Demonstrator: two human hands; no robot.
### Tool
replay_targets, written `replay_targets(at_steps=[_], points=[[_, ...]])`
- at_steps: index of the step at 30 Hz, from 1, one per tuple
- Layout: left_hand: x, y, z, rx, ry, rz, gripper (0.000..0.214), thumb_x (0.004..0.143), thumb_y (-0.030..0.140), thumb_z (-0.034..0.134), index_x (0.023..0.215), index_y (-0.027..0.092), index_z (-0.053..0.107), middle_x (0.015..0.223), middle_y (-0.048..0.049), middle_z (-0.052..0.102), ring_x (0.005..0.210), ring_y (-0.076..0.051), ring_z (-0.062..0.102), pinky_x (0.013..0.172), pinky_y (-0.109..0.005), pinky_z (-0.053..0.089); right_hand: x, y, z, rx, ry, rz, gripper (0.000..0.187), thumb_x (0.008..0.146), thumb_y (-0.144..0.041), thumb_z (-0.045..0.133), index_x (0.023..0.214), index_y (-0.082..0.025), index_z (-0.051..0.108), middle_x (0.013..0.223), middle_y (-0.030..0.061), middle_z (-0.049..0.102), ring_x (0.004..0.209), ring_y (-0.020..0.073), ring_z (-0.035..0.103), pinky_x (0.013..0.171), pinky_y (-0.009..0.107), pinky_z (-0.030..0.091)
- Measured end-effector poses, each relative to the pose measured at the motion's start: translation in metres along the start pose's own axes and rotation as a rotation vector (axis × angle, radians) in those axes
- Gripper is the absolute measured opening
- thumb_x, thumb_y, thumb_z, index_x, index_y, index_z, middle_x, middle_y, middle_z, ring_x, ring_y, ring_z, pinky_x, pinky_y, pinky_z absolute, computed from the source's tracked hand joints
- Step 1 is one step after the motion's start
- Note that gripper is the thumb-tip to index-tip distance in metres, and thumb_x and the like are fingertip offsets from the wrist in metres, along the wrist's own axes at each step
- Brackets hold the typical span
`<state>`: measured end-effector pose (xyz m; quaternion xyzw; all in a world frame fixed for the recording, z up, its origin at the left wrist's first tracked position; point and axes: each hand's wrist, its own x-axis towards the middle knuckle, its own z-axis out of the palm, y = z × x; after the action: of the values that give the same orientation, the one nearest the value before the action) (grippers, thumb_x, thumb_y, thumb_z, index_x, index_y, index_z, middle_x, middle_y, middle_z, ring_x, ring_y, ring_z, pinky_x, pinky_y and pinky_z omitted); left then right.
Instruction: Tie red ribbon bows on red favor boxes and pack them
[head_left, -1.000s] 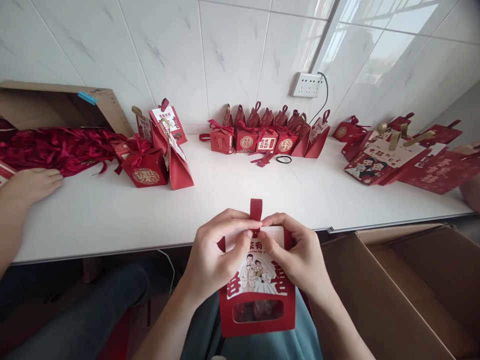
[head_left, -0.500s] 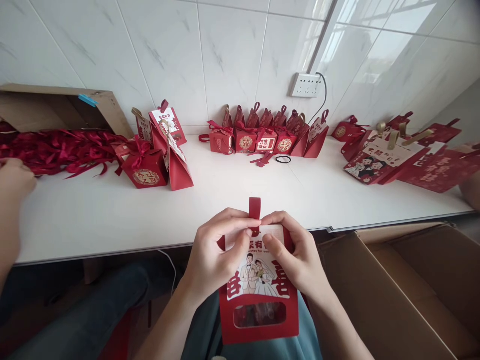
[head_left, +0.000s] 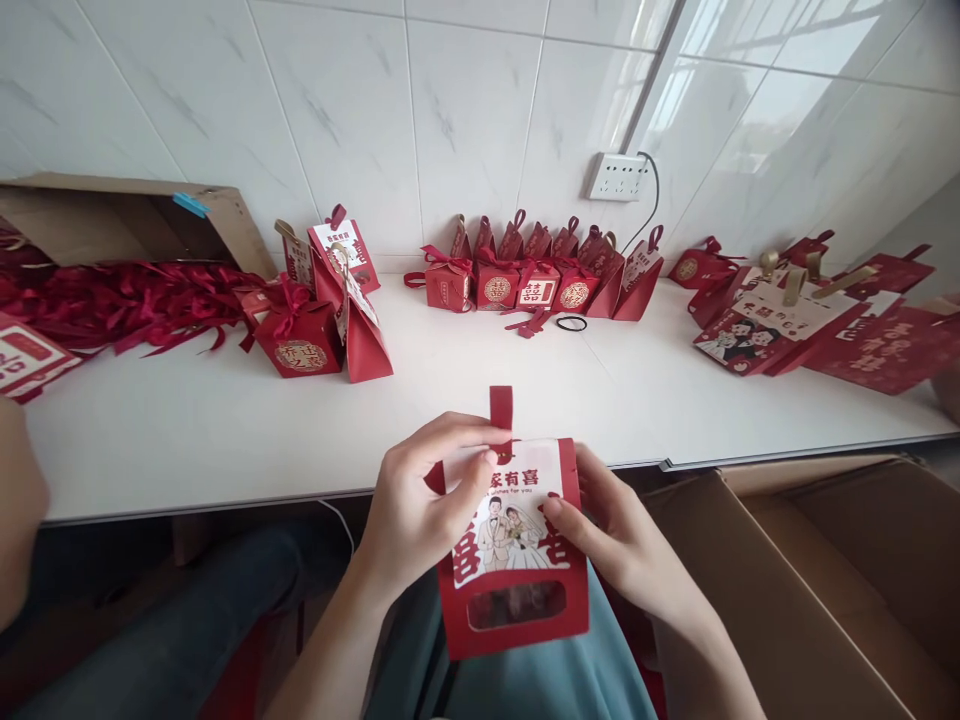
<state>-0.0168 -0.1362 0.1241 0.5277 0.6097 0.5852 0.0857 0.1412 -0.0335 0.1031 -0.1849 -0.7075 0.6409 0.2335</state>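
Above my lap is a red gift box (head_left: 517,560) with a white panel, a drawn bride and groom, a clear window low down and a ribbon loop on top. My left hand (head_left: 435,510) pinches its upper left edge, at the foot of the ribbon loop (head_left: 501,415). On the right side, my right hand (head_left: 615,525) grips the box, thumb on the front and fingers behind. Those rear fingertips are hidden. Dark contents show faintly through the window.
Red gift boxes stand on the white table (head_left: 480,370) in a middle row (head_left: 525,285), a left group (head_left: 300,340) and a right pile (head_left: 757,330). Red ribbons (head_left: 150,300) lie by a carton. An open cardboard box (head_left: 780,570) sits below right. Another person's arm (head_left: 19,510) is at left.
My right hand has slid from the top edge down the box's right side. The box is slightly higher and tilted. At left, a red box with a white label has come into view near the other person.
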Motion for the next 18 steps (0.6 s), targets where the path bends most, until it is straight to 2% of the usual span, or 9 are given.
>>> replay_targets(at_steps=[2,4,6,8,9,11,13,16,18], points=[[-0.001,-0.003,-0.001,-0.031,0.029,-0.03,0.022,0.081,0.017,0.059,0.102,0.023,0.059,0.116,-0.0046,0.062,0.102,-0.017,0.061,0.087,-0.028,0.05,0.001,0.006,-0.003,0.063,0.066,0.055,0.032,0.084,-0.035,0.062,0.114,-0.022,0.059,0.103,0.0075,0.067,0.088,0.022,0.065,0.073,0.032,0.055],[-0.004,-0.008,0.002,-0.074,0.062,-0.048,0.048,0.076,0.024,0.066,0.12,0.027,0.047,0.141,-0.0082,0.043,0.12,-0.024,0.051,0.1,-0.038,0.043,0.004,0.014,-0.004,0.21,0.273,0.045,0.03,0.082,-0.037,0.065,0.107,-0.022,0.063,0.1,0.0065,0.069,0.085,0.0226,0.066,0.071,0.032,0.055],[-0.011,-0.014,0.008,-0.083,0.023,-0.109,0.076,0.07,0.03,0.071,0.135,0.029,0.031,0.149,-0.0099,0.03,0.13,-0.028,0.041,0.105,-0.043,0.039,0.008,0.021,-0.006,0.375,0.489,-0.004,0.032,0.078,-0.04,0.068,0.104,-0.022,0.064,0.1,0.0065,0.07,0.086,0.024,0.067,0.073,0.035,0.055],[-0.019,-0.018,0.019,-0.108,-0.041,-0.226,0.087,0.07,0.034,0.071,0.141,0.029,0.021,0.144,-0.0115,0.038,0.126,-0.029,0.045,0.099,-0.042,0.045,0.012,0.026,-0.007,0.509,0.626,-0.072,0.031,0.077,-0.041,0.068,0.101,-0.022,0.066,0.101,0.006,0.071,0.087,0.0235,0.067,0.077,0.036,0.054],[-0.022,-0.019,0.025,-0.138,-0.058,-0.275,0.085,0.072,0.035,0.069,0.142,0.028,0.021,0.137,-0.0116,0.047,0.119,-0.028,0.052,0.094,-0.04,0.049,0.014,0.028,-0.008,0.558,0.665,-0.115,0.029,0.076,-0.041,0.068,0.099,-0.023,0.067,0.1,0.005,0.071,0.087,0.0222,0.067,0.078,0.035,0.054],[-0.027,-0.021,0.035,-0.206,-0.045,-0.299,0.069,0.077,0.035,0.065,0.137,0.027,0.031,0.119,-0.009,0.059,0.102,-0.024,0.062,0.083,-0.035,0.054,0.015,0.032,-0.011,0.631,0.712,-0.211,0.025,0.074,-0.037,0.07,0.096,-0.026,0.069,0.098,0.0018,0.072,0.089,0.0193,0.066,0.081,0.032,0.053],[-0.029,-0.021,0.041,-0.21,-0.012,-0.223,0.058,0.077,0.032,0.065,0.128,0.027,0.04,0.111,-0.0065,0.061,0.095,-0.021,0.064,0.078,-0.032,0.056,0.015,0.035,-0.013,0.676,0.705,-0.262,0.023,0.069,-0.032,0.073,0.092,-0.028,0.07,0.093,-0.0004,0.072,0.089,0.0188,0.066,0.082,0.032,0.053],[-0.029,-0.022,0.042,-0.123,0.034,-0.068,0.064,0.072,0.028,0.071,0.128,0.029,0.04,0.122,-0.0077,0.055,0.106,-0.023,0.06,0.082,-0.032,0.055,0.015,0.038,-0.016,0.702,0.642,-0.241,0.026,0.064,-0.028,0.075,0.089,-0.028,0.071,0.092,-0.0004,0.072,0.093,0.0223,0.066,0.084,0.037,0.053],[-0.029,-0.023,0.039,-0.088,0.044,-0.014,0.069,0.07,0.027,0.073,0.129,0.029,0.038,0.129,-0.0091,0.051,0.113,-0.025,0.055,0.088,-0.035,0.053,0.016,0.039,-0.017,0.694,0.627,-0.229,0.027,0.063,-0.028,0.076,0.089,-0.028,0.071,0.095,-0.0001,0.072,0.098,0.024,0.064,0.085,0.038,0.053]])
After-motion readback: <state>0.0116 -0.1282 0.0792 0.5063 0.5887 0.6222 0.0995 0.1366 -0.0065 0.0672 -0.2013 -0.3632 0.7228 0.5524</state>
